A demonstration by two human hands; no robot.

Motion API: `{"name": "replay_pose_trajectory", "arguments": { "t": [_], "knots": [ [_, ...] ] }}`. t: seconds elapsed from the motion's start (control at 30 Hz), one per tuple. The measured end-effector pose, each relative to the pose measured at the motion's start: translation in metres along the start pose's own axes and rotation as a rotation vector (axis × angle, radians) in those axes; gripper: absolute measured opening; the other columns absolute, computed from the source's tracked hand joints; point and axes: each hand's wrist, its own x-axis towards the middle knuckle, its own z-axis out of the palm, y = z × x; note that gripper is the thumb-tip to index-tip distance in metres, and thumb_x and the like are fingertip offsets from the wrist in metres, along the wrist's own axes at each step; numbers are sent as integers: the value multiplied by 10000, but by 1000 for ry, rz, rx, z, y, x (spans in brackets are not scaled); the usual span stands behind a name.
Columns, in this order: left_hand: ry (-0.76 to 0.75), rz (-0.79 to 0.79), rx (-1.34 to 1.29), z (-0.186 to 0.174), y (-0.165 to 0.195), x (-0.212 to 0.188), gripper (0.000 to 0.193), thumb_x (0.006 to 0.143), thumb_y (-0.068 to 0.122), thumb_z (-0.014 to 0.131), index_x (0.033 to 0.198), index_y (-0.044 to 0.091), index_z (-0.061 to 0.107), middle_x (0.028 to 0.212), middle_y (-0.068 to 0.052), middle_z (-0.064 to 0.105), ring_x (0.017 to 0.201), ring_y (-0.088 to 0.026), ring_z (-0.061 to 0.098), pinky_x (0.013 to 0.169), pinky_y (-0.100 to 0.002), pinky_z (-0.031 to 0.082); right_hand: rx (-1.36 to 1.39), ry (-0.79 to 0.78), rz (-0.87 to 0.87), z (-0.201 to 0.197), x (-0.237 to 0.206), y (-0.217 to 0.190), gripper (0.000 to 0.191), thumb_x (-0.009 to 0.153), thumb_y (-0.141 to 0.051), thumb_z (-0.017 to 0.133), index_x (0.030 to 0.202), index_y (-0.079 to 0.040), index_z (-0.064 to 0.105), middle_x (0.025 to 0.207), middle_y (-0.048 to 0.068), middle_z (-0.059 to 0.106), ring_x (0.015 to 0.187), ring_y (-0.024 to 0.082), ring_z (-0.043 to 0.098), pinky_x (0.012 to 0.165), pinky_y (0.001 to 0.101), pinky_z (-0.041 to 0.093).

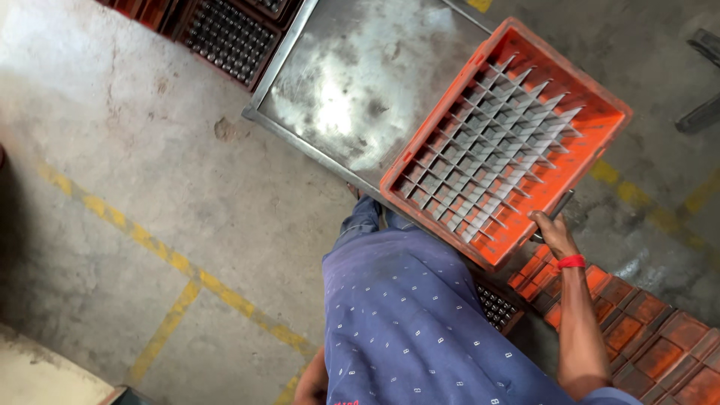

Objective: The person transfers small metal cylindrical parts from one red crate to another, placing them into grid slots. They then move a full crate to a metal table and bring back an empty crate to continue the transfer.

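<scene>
The orange crate (517,127) — empty, with grey dividers — lies on the steel counter (360,82), its near corner gripped by the right hand (553,231). Below that hand, stacked red crates (645,337). The left hand is out of sight.

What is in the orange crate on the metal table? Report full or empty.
Empty: the orange crate shows only bare grey dividers, every cell vacant.

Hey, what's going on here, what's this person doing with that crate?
A person in a blue patterned shirt stands at a scuffed metal table. Their right hand holds the near corner of an empty orange plastic crate with grey grid dividers, which rests on the table edge and overhangs it. The left hand is hidden below. More crates filled with dark bottles sit on the concrete floor.
</scene>
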Motion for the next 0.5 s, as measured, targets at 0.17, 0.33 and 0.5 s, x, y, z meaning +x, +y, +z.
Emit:
{"name": "replay_pose_trajectory", "arguments": {
  "t": [0.17,0.33,0.5],
  "knots": [
    [5,-20,-10,5,-8,-2,345,923,289,698,1058,-22,756,958,-192,764,809,-320,703,708,-428,520,60,3,13,2,10,2,724,871,-548,667,1266,60,668,1410,312,599,1311,443,570,1070,584,449],
    [3,-31,-18,8,-10,-4,346,923,285,698,1053,-29,756,947,-192,762,790,-319,700,688,-428,517,54,65,-67,6,10,-2,781,969,-461,746,1446,56,407,1463,173,385,1283,316,408,986,538,403],
    [5,-46,-32,9,-19,-7,346,923,282,698,1049,-36,756,936,-193,760,771,-318,696,668,-428,515,74,21,-56,5,7,-4,681,922,-464,671,1338,62,552,1343,239,589,1287,375,555,1056,527,455]
  ]
}}
